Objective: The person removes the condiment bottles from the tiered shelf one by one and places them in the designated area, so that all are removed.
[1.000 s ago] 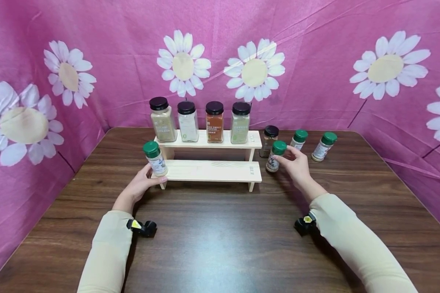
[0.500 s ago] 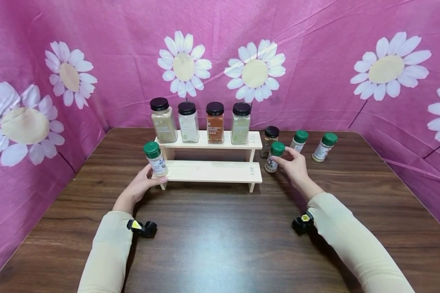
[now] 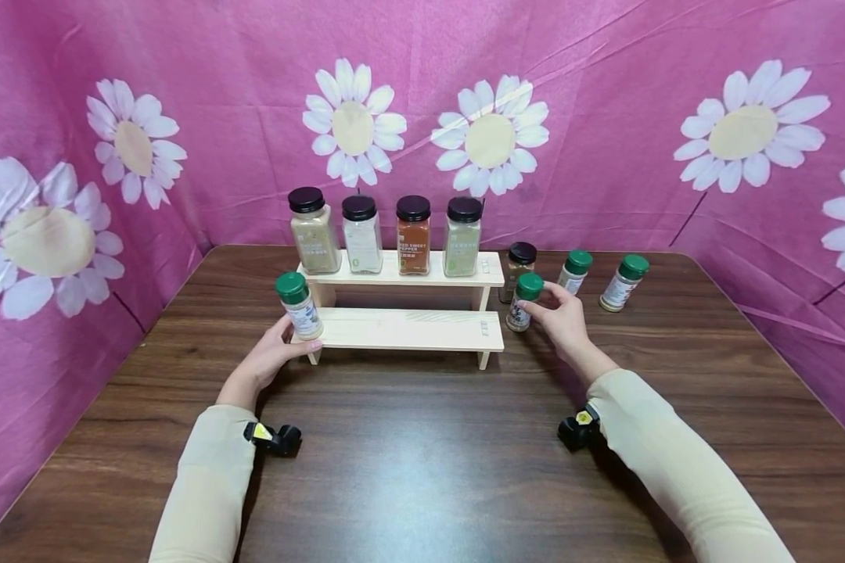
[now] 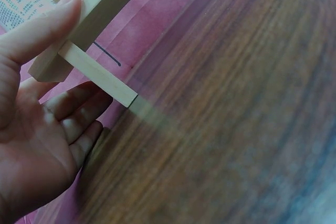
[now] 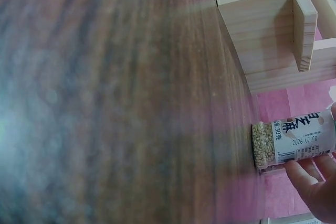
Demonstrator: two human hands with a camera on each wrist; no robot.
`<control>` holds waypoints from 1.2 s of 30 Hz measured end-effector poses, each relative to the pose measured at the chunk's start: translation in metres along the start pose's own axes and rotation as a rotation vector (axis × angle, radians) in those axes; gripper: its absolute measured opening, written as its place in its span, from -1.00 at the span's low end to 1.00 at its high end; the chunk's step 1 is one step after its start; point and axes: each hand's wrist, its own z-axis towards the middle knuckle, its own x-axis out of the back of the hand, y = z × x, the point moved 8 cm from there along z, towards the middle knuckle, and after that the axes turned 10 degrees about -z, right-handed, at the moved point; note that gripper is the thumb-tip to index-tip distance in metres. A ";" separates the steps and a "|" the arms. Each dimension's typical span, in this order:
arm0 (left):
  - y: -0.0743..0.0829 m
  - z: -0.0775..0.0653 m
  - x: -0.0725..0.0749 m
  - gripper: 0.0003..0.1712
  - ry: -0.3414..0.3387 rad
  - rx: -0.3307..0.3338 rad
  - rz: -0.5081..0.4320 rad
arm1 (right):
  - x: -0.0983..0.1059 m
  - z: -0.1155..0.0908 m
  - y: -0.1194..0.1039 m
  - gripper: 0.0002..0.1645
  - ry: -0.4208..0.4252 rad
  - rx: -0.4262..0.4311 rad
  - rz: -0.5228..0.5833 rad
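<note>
My left hand point(image 3: 271, 353) grips the left end of the lower shelf of a two-step wooden spice rack point(image 3: 401, 328). In the left wrist view its thumb lies over the shelf edge, and the other fingers curve behind the wooden leg point(image 4: 100, 74). A green-capped spice jar point(image 3: 301, 309) stands upright on that end, just above the thumb. To the right of the rack, my right hand point(image 3: 563, 322) pinches a green-capped jar of sesame seeds point(image 3: 519, 311). The right wrist view shows pale seeds in its base and the fingertips point(image 5: 299, 177) against its label.
On the upper shelf stand several black-capped jars, one holding red pepper powder point(image 3: 413, 238). Another black-capped jar point(image 3: 519, 266) stands behind the sesame jar. Two more green-capped jars point(image 3: 575, 270) point(image 3: 623, 283) stand farther right on the brown table point(image 3: 408, 461). A pink flowered cloth point(image 3: 605, 156) hangs behind.
My right hand has shifted a little to the left with the sesame jar, toward the rack's right end. The left hand and the rack stay where they were.
</note>
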 end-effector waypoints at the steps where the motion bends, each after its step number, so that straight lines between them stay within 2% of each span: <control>1: 0.000 0.000 0.000 -0.21 0.000 0.000 0.001 | 0.000 0.001 0.002 -0.56 0.002 0.004 -0.003; 7: -0.001 0.001 0.001 -0.20 0.002 0.000 0.009 | -0.002 0.016 0.036 -0.59 0.029 0.044 0.031; 10: -0.002 0.001 0.001 -0.20 0.002 0.002 0.011 | -0.002 0.020 0.042 -0.57 0.026 0.068 0.025; 12: -0.002 0.001 0.002 -0.20 0.002 0.003 0.011 | -0.002 0.016 0.034 -0.53 0.013 0.070 0.003; 18: -0.002 0.001 0.001 -0.19 0.003 0.011 0.007 | 0.005 0.001 -0.009 -0.46 -0.020 0.043 -0.035; 23: 0.001 0.000 0.000 -0.19 -0.001 0.012 -0.002 | 0.012 -0.001 -0.022 -0.45 -0.024 0.005 -0.050; 29: 0.001 0.000 0.000 -0.19 -0.002 0.004 -0.002 | 0.018 0.002 -0.034 -0.45 -0.016 0.031 -0.046; 36: 0.001 0.000 0.000 -0.19 -0.005 -0.002 -0.002 | 0.027 0.002 -0.056 -0.45 -0.008 0.108 -0.149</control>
